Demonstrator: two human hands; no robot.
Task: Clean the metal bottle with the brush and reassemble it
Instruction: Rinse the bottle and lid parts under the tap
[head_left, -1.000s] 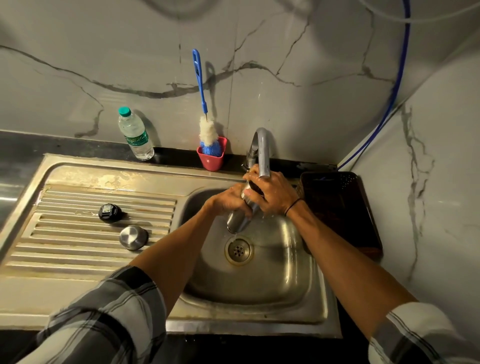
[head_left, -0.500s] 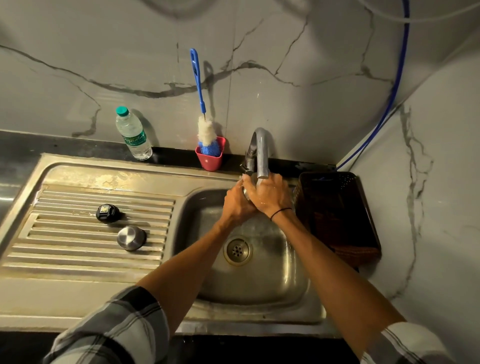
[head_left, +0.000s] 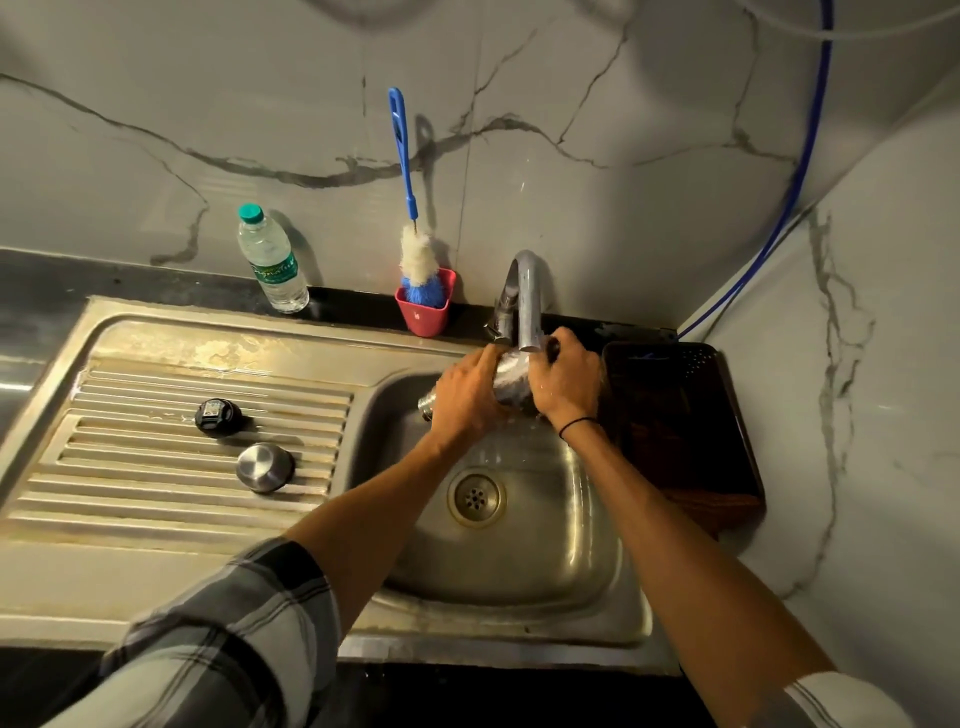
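Note:
The metal bottle (head_left: 511, 379) lies nearly sideways under the tap spout (head_left: 527, 301), over the sink basin (head_left: 519, 545). My left hand (head_left: 465, 397) grips its left part, where the open neck pokes out. My right hand (head_left: 563, 379) wraps its right end. Most of the bottle is hidden by my fingers. The bottle brush (head_left: 410, 228), blue handle and white-blue bristles, stands in a red cup (head_left: 423, 312) against the wall. On the ribbed draining board rest a black inner stopper (head_left: 217, 417) and a round steel cap (head_left: 265, 466).
A clear plastic water bottle (head_left: 271, 262) with a green cap stands at the back left. A dark basket (head_left: 675, 426) sits right of the basin. A blue hose (head_left: 800, 171) runs down the corner wall. The drain (head_left: 476, 497) lies below my hands.
The bottle has turned from tilted neck-down to nearly sideways under the spout. My hands have shifted along it, the left one now nearer the neck.

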